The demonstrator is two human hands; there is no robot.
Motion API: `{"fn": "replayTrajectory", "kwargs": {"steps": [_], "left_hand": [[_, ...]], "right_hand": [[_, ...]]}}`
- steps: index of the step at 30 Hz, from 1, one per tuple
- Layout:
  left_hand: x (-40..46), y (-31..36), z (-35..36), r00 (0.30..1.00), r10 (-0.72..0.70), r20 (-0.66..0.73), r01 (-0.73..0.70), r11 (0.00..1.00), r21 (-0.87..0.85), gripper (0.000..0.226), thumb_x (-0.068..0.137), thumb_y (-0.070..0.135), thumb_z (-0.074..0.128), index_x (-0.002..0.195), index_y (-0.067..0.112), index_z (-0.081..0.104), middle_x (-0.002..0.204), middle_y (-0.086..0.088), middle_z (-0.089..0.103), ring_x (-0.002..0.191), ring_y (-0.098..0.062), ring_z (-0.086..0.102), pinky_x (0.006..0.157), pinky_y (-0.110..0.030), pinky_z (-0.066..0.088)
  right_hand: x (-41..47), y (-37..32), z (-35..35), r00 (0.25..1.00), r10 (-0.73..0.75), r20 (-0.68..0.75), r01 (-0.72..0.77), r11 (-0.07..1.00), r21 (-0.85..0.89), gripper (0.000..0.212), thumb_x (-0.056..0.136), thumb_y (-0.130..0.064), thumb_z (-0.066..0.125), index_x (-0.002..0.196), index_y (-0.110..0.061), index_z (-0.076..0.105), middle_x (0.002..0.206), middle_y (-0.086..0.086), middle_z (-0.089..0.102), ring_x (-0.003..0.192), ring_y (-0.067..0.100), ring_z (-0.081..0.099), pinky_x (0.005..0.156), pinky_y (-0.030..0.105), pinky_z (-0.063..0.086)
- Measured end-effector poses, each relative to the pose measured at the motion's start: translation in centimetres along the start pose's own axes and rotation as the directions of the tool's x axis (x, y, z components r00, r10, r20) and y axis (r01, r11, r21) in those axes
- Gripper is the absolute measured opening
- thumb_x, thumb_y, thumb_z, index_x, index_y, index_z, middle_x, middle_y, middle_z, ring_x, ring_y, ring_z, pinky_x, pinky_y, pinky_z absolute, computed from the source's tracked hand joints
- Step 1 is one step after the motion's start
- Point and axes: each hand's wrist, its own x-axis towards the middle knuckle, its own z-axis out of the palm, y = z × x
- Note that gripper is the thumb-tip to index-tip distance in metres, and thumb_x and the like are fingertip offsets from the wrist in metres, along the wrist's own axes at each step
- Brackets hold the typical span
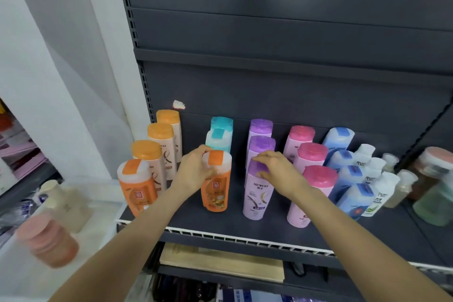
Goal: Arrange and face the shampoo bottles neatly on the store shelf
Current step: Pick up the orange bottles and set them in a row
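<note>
Your left hand [196,169] has its grip closed around the cap end of the orange shampoo bottle [215,184], upright near the front of the shelf [245,233]. Your right hand [279,171] grips the cap of the front purple Mewon bottle [257,191], just beside it.
</note>
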Motion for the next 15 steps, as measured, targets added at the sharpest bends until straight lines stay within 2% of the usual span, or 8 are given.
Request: {"fn": "replayTrajectory", "kwargs": {"steps": [3,12,15], "left_hand": [[0.3,-0.4,1.1,0.999,-0.010,0.035,0.009,0.999,0.031,0.044,0.083,0.017,0.067,0.123,0.010,0.051,0.119,-0.008,0.060,0.108,-0.022,0.057,0.094,-0.031,0.046],[1.2,-0.9,1.5,0.996,-0.032,0.083,0.024,0.995,0.097,0.053,0.085,0.014,0.065,0.133,0.011,0.044,0.129,-0.009,0.055,0.116,-0.023,0.053,0.092,-0.025,0.041],[1.2,-1.0,1.5,0.993,-0.058,0.099,0.045,0.990,0.132,0.058,0.086,0.016,0.064,0.138,0.012,0.040,0.133,-0.009,0.052,0.119,-0.024,0.052,0.095,-0.028,0.042]], "right_hand": [[0.0,0.5,0.4,0.999,-0.016,-0.039,0.016,1.000,0.001,0.049,0.093,-0.006,0.052,0.140,-0.018,0.044,0.139,0.003,0.044,0.126,0.022,0.038,0.106,0.027,0.031],[-0.2,0.9,1.1,0.995,-0.027,-0.098,0.029,0.999,0.026,0.046,0.094,-0.006,0.048,0.139,-0.018,0.046,0.137,0.001,0.046,0.122,0.021,0.040,0.103,0.026,0.032],[-0.3,0.8,1.2,0.995,-0.024,-0.101,0.028,0.999,0.032,0.045,0.095,-0.006,0.046,0.139,-0.018,0.045,0.138,0.001,0.045,0.121,0.021,0.040,0.102,0.026,0.033]]}}
